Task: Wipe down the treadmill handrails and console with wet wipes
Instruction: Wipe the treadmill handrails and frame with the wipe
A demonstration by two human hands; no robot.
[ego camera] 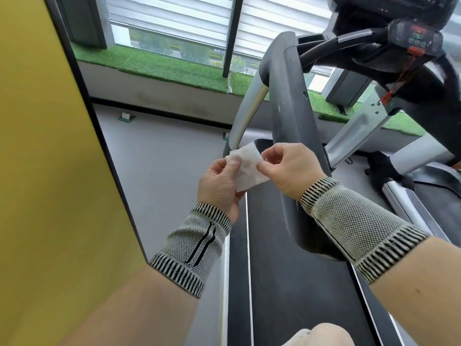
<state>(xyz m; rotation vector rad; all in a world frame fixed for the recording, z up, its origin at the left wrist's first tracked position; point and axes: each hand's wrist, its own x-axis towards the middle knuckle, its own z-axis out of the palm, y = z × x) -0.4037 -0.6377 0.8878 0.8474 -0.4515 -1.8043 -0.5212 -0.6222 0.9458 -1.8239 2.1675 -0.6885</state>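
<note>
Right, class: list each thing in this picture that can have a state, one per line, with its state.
Wipe: partly folded, held in the air between both hands, off the treadmill.
Left hand: pinches the wipe's left edge.
Right hand: pinches its right edge.
Handrail: untouched, speckled.
Console: untouched.
Blinds: partly lowered.

Yellow wall left, grey floor, green turf ledge under blinded windows

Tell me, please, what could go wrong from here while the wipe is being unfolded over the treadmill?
The small white folded wet wipe is only pinched at its edges by the left hand and right hand, so it may slip onto the black treadmill belt. The dark grey handrail looks dusty; one wipe may smear it.
</note>
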